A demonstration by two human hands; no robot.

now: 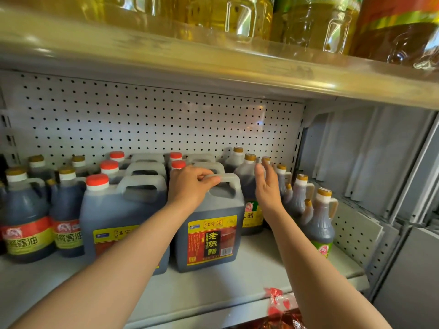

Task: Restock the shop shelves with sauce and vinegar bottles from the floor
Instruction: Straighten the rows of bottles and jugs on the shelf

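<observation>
A: Two forearms reaching in from the near edge. Red-patterned plastic packet [279, 305] lowest in view, below the shelf lip.

B: Left hand [190, 186]?

A: Curled over the handle of the front vinegar jug [209, 233], fingers wrapped on top of the grip. Jug upright on the grey shelf [213, 288], yellow-and-red label facing out.

B: Right hand [267, 186]?

A: Fingers spread and relaxed, holding nothing. Hovering just right of the jug, in front of a dark bottle with a gold cap [250, 186]. Contact with that bottle: cannot tell.

B: Neighbours?

A: Matching jug with red cap [118, 214] touching on the left, more red-capped jugs in rows behind. Soy sauce bottles [26, 210] further left, gold caps, red-green labels. Slim handled bottles [320, 217] clustered on the right.

B: Farther back?

A: White pegboard [154, 119] behind all rows. Upper shelf overhead, loaded with big yellow oil jugs [237, 17].
</observation>
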